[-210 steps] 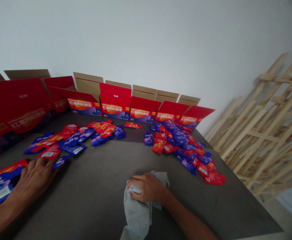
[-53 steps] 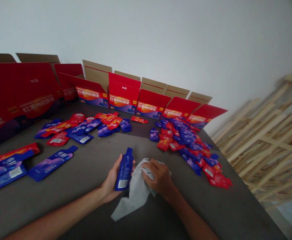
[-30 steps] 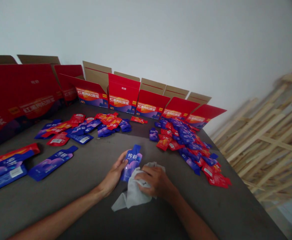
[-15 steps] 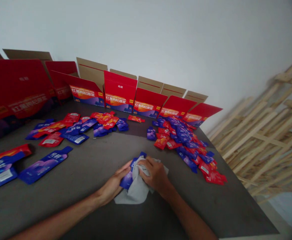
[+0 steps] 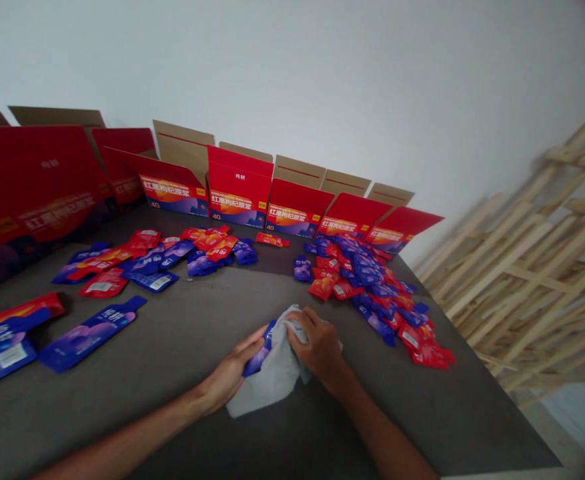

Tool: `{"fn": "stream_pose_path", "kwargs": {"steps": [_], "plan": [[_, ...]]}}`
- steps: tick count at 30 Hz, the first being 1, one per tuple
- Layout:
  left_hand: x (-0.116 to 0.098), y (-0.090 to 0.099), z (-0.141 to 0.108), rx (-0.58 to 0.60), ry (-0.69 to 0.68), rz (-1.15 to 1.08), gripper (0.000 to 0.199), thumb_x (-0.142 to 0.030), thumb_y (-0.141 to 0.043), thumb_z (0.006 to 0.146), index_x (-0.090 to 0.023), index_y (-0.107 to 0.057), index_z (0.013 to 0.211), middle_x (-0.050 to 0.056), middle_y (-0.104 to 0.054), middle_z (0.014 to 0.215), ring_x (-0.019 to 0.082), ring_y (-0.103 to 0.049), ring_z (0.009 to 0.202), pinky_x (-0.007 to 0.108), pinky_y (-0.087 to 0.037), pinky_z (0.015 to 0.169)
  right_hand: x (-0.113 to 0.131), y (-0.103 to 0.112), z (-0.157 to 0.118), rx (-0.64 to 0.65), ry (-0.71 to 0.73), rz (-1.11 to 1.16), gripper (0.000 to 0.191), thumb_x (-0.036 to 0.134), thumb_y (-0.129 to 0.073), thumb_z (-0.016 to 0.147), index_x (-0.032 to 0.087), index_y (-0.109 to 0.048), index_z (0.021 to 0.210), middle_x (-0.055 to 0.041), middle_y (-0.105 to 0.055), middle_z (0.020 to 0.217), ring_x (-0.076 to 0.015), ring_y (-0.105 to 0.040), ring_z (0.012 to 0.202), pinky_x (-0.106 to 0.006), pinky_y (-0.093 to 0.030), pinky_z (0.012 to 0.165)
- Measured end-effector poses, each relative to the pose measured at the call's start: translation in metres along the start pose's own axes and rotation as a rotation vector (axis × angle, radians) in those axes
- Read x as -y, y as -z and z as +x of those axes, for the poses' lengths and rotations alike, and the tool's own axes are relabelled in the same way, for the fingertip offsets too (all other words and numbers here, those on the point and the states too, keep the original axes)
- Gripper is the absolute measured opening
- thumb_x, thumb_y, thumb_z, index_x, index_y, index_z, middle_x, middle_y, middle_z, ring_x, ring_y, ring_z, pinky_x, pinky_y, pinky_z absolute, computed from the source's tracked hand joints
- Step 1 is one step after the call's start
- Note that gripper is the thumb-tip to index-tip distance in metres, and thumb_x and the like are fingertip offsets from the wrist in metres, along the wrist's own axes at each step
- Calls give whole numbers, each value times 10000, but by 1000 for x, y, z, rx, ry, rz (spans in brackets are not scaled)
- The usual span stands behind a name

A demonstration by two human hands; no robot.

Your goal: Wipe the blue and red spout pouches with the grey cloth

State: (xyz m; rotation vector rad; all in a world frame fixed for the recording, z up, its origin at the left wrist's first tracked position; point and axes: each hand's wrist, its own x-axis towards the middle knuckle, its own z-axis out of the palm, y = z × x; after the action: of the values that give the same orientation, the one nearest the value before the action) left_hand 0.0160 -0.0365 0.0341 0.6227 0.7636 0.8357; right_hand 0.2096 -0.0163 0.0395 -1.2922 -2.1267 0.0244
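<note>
My left hand [image 5: 232, 375] grips a blue pouch [image 5: 259, 357] by its lower left side, above the dark table. A pale grey cloth [image 5: 278, 373] is bunched in my right hand [image 5: 317, 343] and lies over the pouch's upper end, hiding it. The cloth's loose part hangs down between my hands. To the left lies a single blue pouch [image 5: 92, 333], flat on the table, and beside it a few red and blue pouches [image 5: 2, 343] overlap. On the right is a long heap of red and blue pouches [image 5: 367, 273].
Several red cartons [image 5: 239, 190] with raised flaps stand in a row along the wall. More pouches [image 5: 147, 257] lie scattered before them at the left. Past the table's right edge [image 5: 492, 383] lean pale wooden frames [image 5: 537, 280].
My right hand has moved the cloth slightly up over the pouch's top end, which showed before. The pouch is tilted a little more, and less of it is visible.
</note>
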Motion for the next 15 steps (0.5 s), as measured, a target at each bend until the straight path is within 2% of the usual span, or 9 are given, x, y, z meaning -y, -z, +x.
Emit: {"fn": "stream_pose_path", "kwargs": {"steps": [3,7,11,15], "plan": [[2,1,1,10,-11,-33,573,-339,-664,851,-190,-531,1389,99,-580,1403,266,-545,1272,357,-358,1103,-2,2,2,-2,-4,9,134,224,-555,930,227,-622,1046,-41,-641,968,-164,-643,828,-244,-471,750],[-1,5,6,-10,-46,-58,589,-318,-665,856,-190,-500,1407,104,-639,1323,247,-612,1175,333,-423,1032,5,-5,-2,198,163,11,183,256,-612,896,229,-622,1077,-36,-652,983,-169,-639,824,-246,-459,717],[-11,13,17,-173,-106,-12,535,-297,-658,857,-219,-523,1368,65,-720,1147,175,-680,954,251,-498,849,17,-13,-9,410,331,16,241,328,-649,879,257,-616,1106,-3,-661,1031,-169,-637,821,-254,-431,679],[-19,22,35,-312,-180,78,394,-228,-649,829,-222,-602,1221,13,-734,973,120,-660,753,203,-504,698,21,-17,-11,495,330,16,259,367,-627,901,286,-598,1145,30,-661,1063,-157,-632,818,-257,-402,665]]}}
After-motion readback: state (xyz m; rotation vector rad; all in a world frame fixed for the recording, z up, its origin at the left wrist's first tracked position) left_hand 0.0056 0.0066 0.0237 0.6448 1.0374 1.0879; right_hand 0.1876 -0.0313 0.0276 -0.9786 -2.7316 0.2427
